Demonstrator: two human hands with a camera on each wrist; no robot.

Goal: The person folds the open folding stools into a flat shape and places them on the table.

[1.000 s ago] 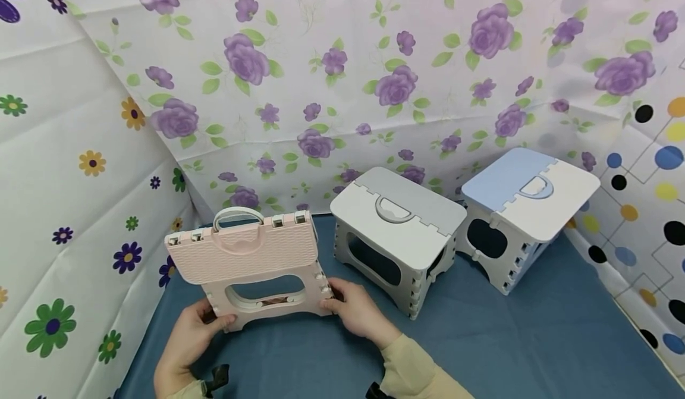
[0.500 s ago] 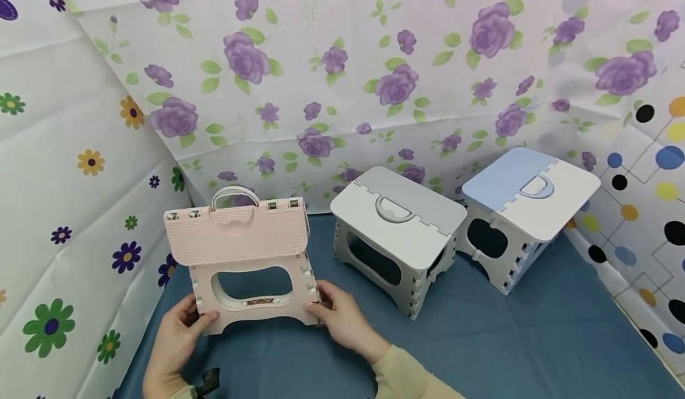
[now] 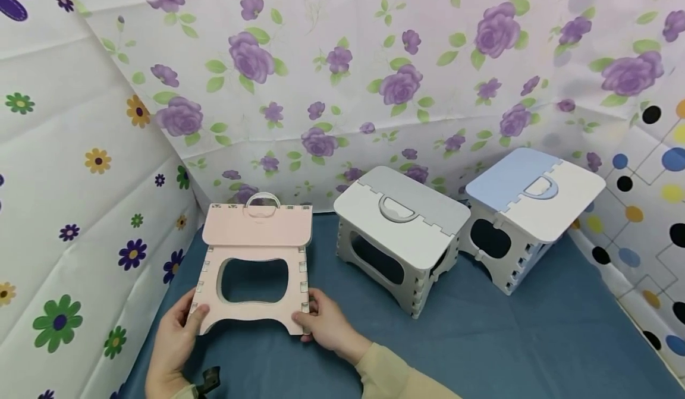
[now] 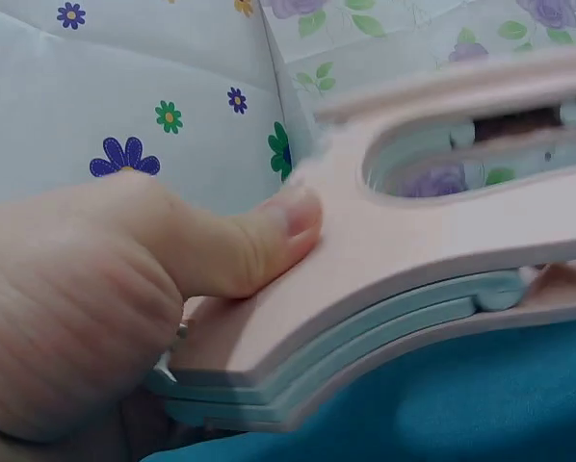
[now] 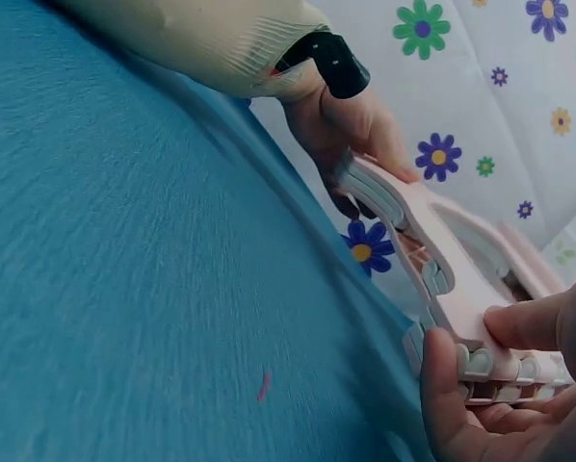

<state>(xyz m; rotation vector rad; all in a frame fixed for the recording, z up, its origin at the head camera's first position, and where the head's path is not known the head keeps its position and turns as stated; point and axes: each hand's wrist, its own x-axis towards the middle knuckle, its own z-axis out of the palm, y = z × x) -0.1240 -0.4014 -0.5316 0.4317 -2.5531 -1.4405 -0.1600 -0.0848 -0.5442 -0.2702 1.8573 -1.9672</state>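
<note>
A pink folding stool [image 3: 257,232], collapsed with its panels close together, is held between both hands at the left of the head view. Its carrying handle [image 3: 263,197] stands at the top and its legs point toward the person. My left hand [image 3: 173,339] grips the lower left leg corner, thumb on the front face, the other fingers behind. My right hand [image 3: 329,324] pinches the lower right leg the same way. In the left wrist view, pale blue-grey inner layers [image 4: 384,327] show between the pink panels. The right wrist view shows thumb and fingers [image 5: 447,395] round the leg edge.
A grey-and-white folding stool [image 3: 369,200] stands unfolded right of the pink one. Beyond it, a blue-and-white stool [image 3: 516,170] also stands unfolded. Blue cloth [image 3: 471,351] covers the table, with flowered fabric [image 3: 299,54] behind and patterned fabric at both sides.
The pink stool has swung from a slant to facing the head camera squarely, tipped back so more of its legs shows. Both hands moved with it and keep their grip; the other stools stayed put.
</note>
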